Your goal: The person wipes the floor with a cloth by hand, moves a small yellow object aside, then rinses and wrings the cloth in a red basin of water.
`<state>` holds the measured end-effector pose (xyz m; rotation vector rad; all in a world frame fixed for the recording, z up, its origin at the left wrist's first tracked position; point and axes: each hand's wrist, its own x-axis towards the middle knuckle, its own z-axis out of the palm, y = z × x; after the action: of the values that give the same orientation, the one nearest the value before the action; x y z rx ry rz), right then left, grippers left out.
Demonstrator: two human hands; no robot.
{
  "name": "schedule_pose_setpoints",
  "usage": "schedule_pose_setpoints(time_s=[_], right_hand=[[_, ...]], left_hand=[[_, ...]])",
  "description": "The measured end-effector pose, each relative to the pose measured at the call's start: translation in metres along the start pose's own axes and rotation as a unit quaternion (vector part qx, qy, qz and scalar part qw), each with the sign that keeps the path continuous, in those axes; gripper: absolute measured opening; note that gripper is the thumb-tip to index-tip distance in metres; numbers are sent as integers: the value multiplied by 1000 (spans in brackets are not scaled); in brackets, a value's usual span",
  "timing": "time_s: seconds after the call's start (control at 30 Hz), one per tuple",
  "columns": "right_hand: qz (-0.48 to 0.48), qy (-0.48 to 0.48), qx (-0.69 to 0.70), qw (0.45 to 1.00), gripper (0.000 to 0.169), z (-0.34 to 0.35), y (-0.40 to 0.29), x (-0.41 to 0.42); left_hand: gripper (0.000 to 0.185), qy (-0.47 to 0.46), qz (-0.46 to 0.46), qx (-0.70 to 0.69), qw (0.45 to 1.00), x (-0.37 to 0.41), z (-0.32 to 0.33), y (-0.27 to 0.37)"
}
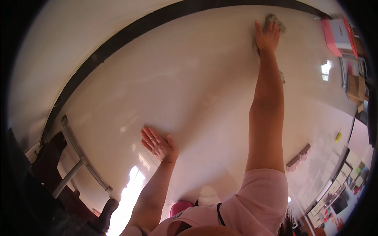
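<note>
My right hand (pixel 268 38) is stretched far ahead over a glossy pale tiled floor (pixel 203 73). Its fingers press on a crumpled grey cloth (pixel 273 19), and part of the cloth is hidden beneath the palm. Behind the right forearm a small pale object (pixel 282 77) peeks out, mostly covered. My left hand (pixel 158 146) rests flat on the floor nearer to me, fingers extended and nothing in it. Both arms reach out from pink short sleeves.
A dark skirting (pixel 124 38) curves along the wall. At left stand a grey tubular metal base (pixel 72 137) and dark wooden furniture (pixel 48 165). On the right are a pink container (pixel 330 37), a cardboard box (pixel 355 88), a long pinkish-brown object (pixel 298 157) and a small yellow item (pixel 338 137).
</note>
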<state>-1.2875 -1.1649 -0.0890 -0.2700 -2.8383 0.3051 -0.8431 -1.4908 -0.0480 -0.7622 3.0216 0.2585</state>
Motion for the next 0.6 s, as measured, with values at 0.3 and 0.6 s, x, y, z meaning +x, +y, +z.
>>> schedule_pose_setpoints(time_s=[0.3,0.6], right_hand=[[-112,-8,24,993,94,23,-106,-12],[-216,-4,14,976,98,19,-294,-165]], left_hand=[[82,-100,-39,-10,994,4,-11,2],[84,-116,-34,-33,992,3,-7,0]])
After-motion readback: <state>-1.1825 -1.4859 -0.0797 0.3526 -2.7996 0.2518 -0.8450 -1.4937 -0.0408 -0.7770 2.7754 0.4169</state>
